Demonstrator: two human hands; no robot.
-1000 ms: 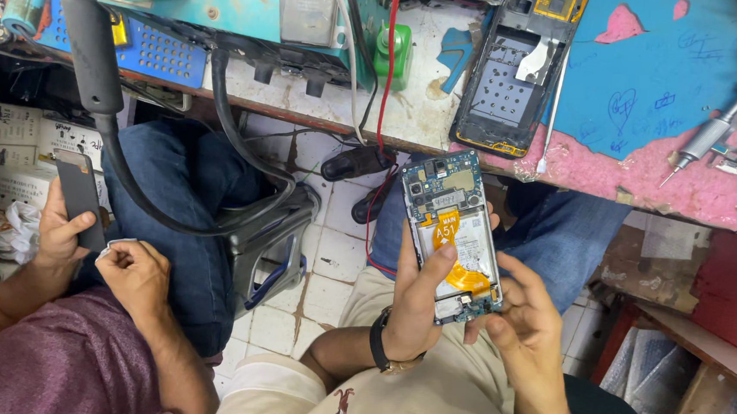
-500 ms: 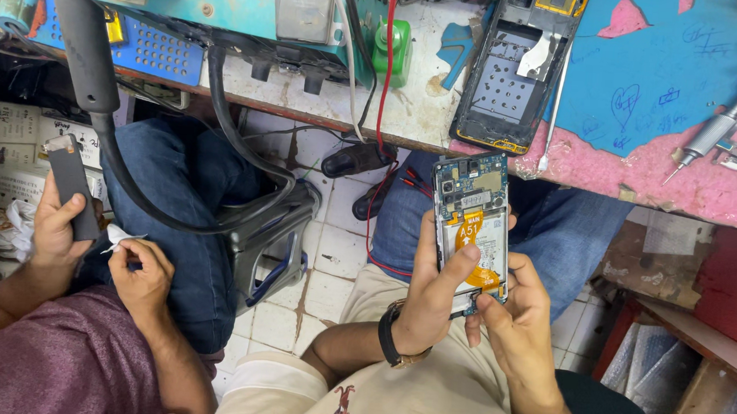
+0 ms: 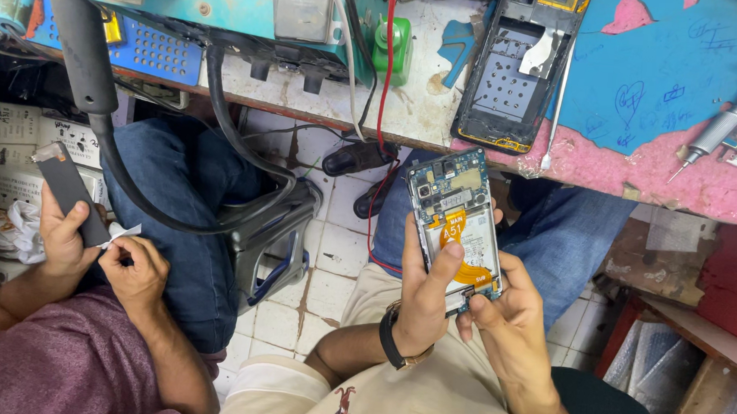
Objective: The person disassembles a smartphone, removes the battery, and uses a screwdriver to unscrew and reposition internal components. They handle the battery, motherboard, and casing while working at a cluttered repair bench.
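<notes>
we've got the opened phone (image 3: 458, 226) up over our lap, below the tabletop (image 3: 648, 166) edge | left hand (image 3: 425, 302) wrapped round its left side, thumb on the battery | right hand (image 3: 506, 316) pinching the bottom right corner | co-worker's hands (image 3: 102, 249) on a dark strip (image 3: 67, 190)

The left hand (image 3: 425, 302) holds an opened phone (image 3: 458, 229) upright over the lap, thumb laid across its yellow-labelled battery, while the right hand (image 3: 508, 316) cups the phone's lower right corner, fingers touching its bottom edge. Above it on the surface (image 3: 324, 100) lie an empty phone frame (image 3: 516, 79), a thin metal tool (image 3: 555, 116) just beside it, a blue mat (image 3: 655, 71) and a screwdriver (image 3: 724, 124), with a green bottle (image 3: 393, 44) near red and white wires. At the left, another person's hands (image 3: 97, 249) hold a dark screen panel (image 3: 67, 190) and a small white scrap.
</notes>
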